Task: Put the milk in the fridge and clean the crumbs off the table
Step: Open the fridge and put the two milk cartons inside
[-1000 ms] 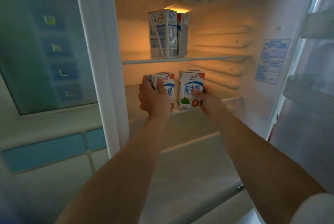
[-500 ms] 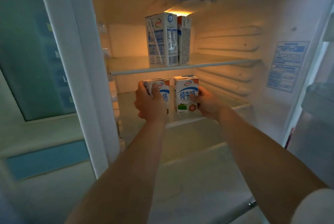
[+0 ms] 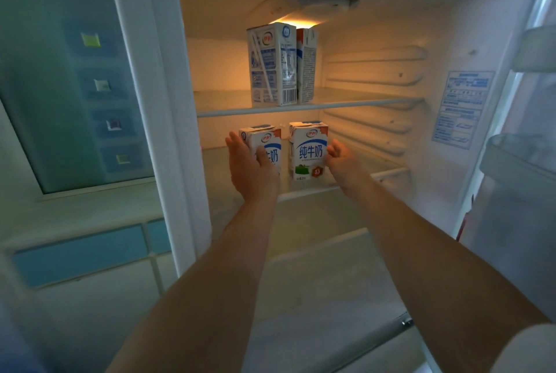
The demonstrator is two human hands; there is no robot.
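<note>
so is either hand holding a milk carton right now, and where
Neither grips one. The left hand is open against the left carton, thumb across its front; the right hand is open beside the right carton.

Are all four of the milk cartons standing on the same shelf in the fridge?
No: two tall blue-and-white milk cartons stand on the upper glass shelf, while two shorter white milk cartons stand on the shelf below.

Two milk cartons (image 3: 308, 151) block the middle shelf (image 3: 388, 172) at twelve o'clock; bare shelf lies open toward three o'clock.
</note>
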